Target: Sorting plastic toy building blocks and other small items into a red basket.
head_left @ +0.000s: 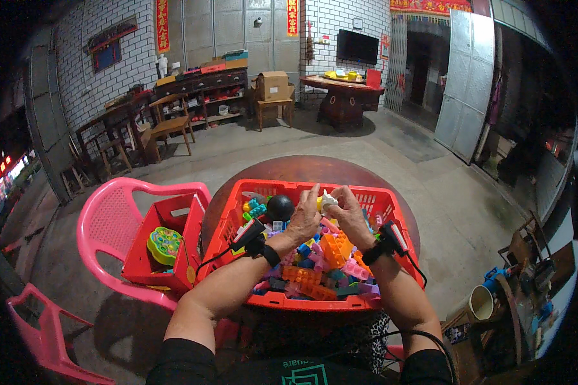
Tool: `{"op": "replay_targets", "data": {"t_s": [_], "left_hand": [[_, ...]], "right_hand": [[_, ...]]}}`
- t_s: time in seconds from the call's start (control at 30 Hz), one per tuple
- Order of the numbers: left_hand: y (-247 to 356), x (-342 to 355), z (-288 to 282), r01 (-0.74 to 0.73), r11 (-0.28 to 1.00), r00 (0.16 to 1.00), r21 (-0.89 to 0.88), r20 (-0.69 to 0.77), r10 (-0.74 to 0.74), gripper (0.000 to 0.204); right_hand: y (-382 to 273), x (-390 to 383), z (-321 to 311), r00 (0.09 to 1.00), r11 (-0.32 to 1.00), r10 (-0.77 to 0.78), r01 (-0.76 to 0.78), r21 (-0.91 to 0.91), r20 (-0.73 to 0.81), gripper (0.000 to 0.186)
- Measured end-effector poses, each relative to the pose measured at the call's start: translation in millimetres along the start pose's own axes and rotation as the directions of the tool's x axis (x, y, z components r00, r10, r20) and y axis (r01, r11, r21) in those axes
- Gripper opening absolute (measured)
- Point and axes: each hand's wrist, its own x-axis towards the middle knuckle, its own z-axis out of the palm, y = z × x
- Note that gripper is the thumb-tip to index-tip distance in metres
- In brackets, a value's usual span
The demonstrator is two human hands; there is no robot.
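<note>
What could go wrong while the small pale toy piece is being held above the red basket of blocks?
Both hands, left hand and right hand, pinch the pale piece by fingertips only; it might slip into the heaped blocks. The wrist cables could snag the red basket rim.

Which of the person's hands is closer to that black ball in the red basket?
The left hand. It is just right of the black ball, almost touching it. The right hand is farther right, beyond the small white piece both hands hold.
</note>
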Motion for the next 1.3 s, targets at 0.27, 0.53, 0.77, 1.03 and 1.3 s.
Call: {"op": "replay_targets", "data": {"t_s": [0.27,0.53,0.77,1.03,1.3], "left_hand": [[0,1,-3,0.323,0.849,0.907,-0.418,0.393,-0.152,0.050],[-15,0,-6,0.257,0.902,0.935,-0.347,0.326,-0.141,0.052],[-1,4,-11,0.288,0.951,0.943,-0.109,0.208,-0.262,0.053],[5,2,-6,0.304,0.891,0.926,-0.336,0.324,-0.194,0.049],[7,2,-12,0.265,0.925,0.945,-0.272,0.262,-0.194,0.050]], "right_hand": [[-2,-1,-8,0.997,0.978,-0.023,0.006,-0.207,-0.080,0.017],[-8,-4,-1,0.991,0.817,-0.130,0.106,-0.567,-0.003,0.023],[2,-1,-1,0.911,0.690,-0.355,0.406,-0.600,0.208,0.021],[-5,2,-8,0.924,0.658,-0.381,0.295,-0.693,0.031,0.019],[-6,-3,1,0.879,0.648,-0.468,0.413,-0.641,0.093,0.019]]}}
